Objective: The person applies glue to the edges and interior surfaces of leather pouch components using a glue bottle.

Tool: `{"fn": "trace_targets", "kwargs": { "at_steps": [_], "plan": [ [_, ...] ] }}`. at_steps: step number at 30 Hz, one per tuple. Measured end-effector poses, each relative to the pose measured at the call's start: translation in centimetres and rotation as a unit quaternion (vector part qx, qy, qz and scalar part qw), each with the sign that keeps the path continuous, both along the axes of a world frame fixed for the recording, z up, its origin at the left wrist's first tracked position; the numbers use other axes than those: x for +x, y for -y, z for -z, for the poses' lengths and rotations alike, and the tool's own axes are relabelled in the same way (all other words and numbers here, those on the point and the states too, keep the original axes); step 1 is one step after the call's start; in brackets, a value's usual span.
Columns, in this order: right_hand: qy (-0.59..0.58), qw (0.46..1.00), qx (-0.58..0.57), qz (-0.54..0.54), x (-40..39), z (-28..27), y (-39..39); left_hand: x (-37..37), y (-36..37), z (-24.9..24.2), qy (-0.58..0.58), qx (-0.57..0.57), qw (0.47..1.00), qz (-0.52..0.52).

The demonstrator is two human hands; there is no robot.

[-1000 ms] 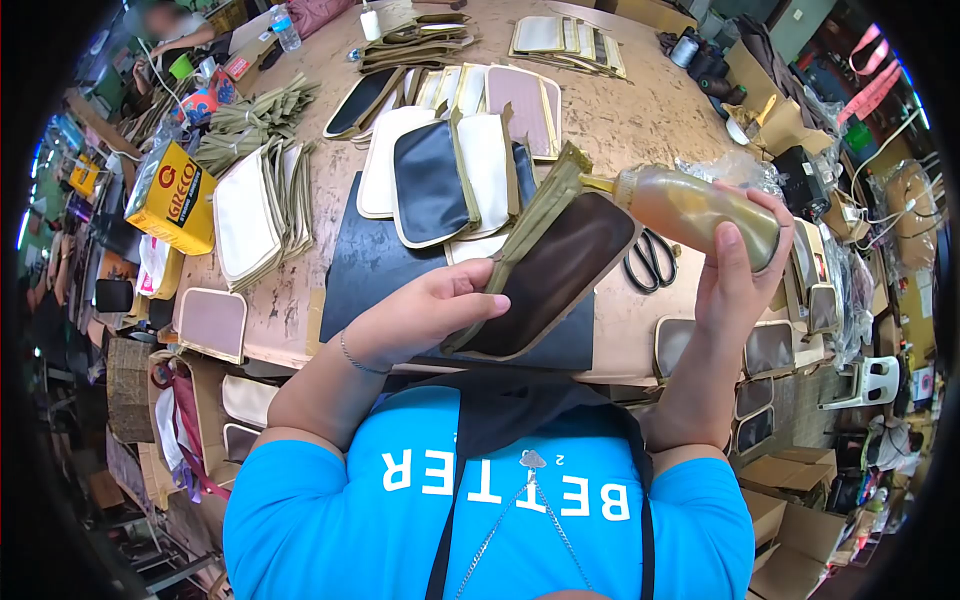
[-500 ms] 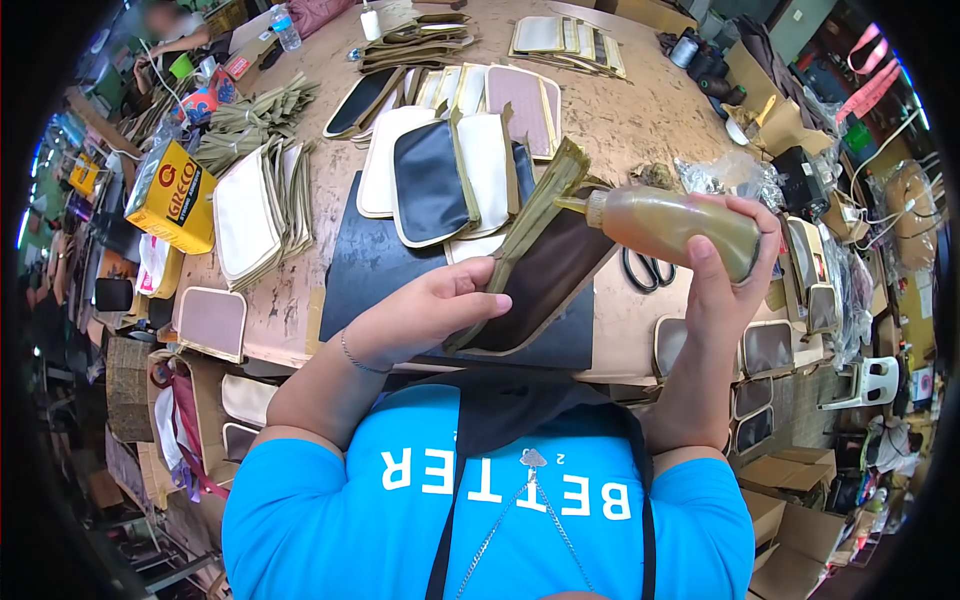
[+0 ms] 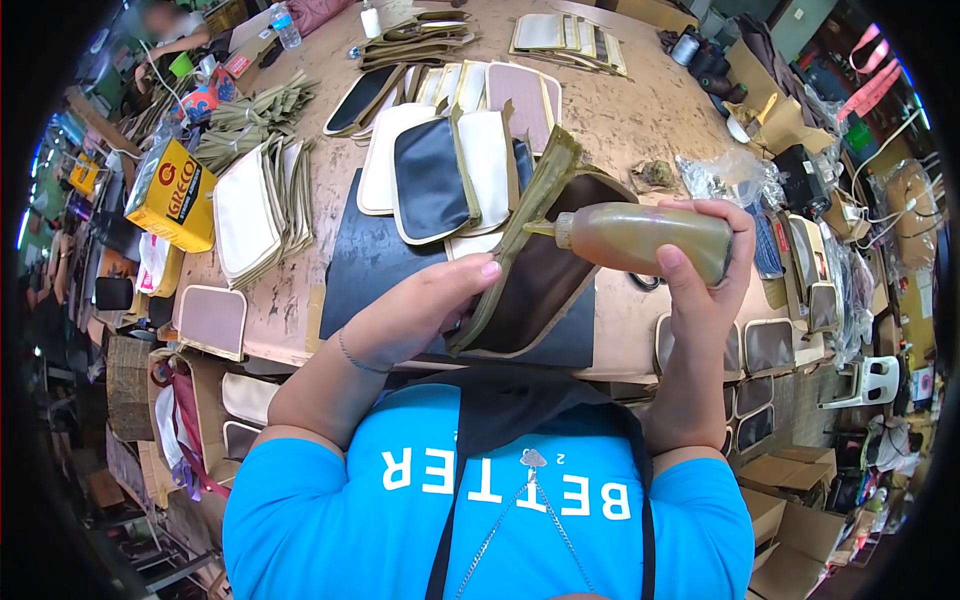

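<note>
In my right hand (image 3: 712, 265) is a translucent squeeze bottle (image 3: 645, 240) of yellowish-brown liquid, lying nearly level. Its thin nozzle points left and meets, or nearly meets, an olive fabric strip (image 3: 535, 195) along the edge of a dark brown panel (image 3: 545, 285). My left hand (image 3: 430, 305) grips that panel at its left edge, thumb on the near side and the other fingers mostly hidden. The panel is tilted up over a black mat (image 3: 350, 290). Just behind it lie a black panel (image 3: 430, 180) and white panels (image 3: 385, 165) with pale edges.
A yellow tin (image 3: 172, 197) stands at the left beside stacked white panels (image 3: 245, 215) and olive strips (image 3: 250, 125). Scissors (image 3: 645, 282) lie partly hidden under the bottle. Thread spools (image 3: 712, 75) and plastic wrap (image 3: 730, 178) are at the right. Another person (image 3: 175, 40) sits far left.
The bottle has moved left and slightly down, its nozzle now lower along the strip. My left thumb has shifted up, and the panel has turned to show more of its inner face.
</note>
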State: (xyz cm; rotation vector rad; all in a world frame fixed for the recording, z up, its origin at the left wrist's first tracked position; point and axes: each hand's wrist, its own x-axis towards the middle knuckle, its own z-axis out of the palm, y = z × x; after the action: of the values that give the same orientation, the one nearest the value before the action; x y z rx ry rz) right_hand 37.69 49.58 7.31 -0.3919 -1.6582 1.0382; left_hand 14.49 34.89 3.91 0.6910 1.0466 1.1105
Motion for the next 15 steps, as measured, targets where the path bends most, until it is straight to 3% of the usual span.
{"fn": "trace_targets", "kwargs": {
  "at_steps": [15],
  "plan": [
    [0.04,0.994,-0.072,-0.073,-0.5,0.6,1.0,-0.3,-0.2,-0.8,0.064,0.007,0.997,0.032]
  ]
}}
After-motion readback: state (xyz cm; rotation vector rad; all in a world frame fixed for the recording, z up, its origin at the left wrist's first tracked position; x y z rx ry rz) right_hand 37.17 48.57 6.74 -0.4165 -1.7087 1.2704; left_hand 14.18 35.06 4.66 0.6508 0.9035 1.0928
